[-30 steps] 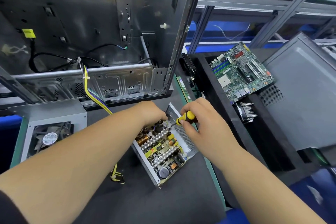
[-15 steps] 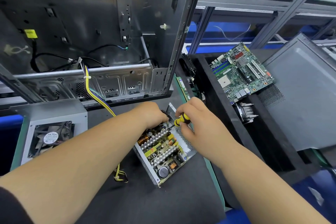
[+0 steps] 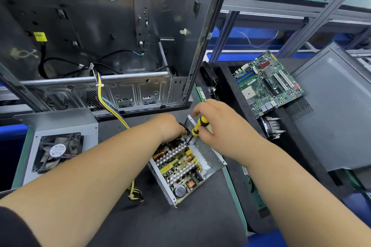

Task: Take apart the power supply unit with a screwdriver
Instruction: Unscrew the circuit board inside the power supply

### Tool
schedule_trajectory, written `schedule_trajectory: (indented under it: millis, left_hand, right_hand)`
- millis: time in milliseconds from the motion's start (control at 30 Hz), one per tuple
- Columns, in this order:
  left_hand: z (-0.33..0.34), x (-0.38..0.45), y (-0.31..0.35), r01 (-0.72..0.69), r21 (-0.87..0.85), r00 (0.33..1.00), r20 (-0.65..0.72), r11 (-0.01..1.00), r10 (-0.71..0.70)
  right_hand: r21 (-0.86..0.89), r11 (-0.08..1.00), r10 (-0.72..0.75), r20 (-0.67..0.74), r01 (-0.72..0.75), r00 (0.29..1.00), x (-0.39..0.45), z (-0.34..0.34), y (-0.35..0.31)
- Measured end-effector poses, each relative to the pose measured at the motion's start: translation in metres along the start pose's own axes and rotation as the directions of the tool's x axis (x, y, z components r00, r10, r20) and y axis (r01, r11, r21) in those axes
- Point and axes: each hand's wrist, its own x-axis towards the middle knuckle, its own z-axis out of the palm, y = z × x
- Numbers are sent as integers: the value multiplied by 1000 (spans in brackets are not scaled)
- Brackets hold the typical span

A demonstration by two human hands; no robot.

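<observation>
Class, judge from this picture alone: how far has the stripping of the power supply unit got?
Done: the cover with its fan lies apart at left, so the power supply unit sits open, board exposed.
In hand: the right hand grips the screwdriver, tip at the far corner; the left hand steadies that end.
Left: the board still sits in its tray; the cable bundle remains attached.

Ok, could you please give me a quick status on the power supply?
Right hand grips screwdriver, tip down at far corner. Left hand steadies open power supply unit. Nothing blocking.
</observation>
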Motion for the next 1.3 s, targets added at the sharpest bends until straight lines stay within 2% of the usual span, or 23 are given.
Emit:
schedule_trajectory:
  millis: [100, 267, 567, 800, 1133, 1300]
  left_hand:
    - [-1, -1, 2, -7, 27, 1000, 5, 1000, 6]
    - [-1, -2, 2, -16, 20, 1000, 15, 1000, 16]
    - [-3, -7, 3, -22, -81, 999, 26, 996, 24]
    - [0, -5, 0, 6, 0, 999, -34, 1000, -6]
    - [3, -2, -2, 30, 63, 995, -96, 998, -23]
    - [4, -5, -4, 36, 16, 984, -176, 999, -33]
  right_hand:
    - [0, 1000, 15, 4, -15, 1000, -1, 0, 0]
    - [-96, 993, 69, 14, -67, 998, 5, 0, 0]
    - [14, 999, 29, 45, -29, 999, 5, 1, -3]
    - [-202, 979, 3, 22, 2, 1000, 10, 1, 0]
    - [14, 1000, 17, 25, -17, 1000, 4, 4, -1]
    - [-224, 975, 7, 11, -4, 1000, 9, 5, 0]
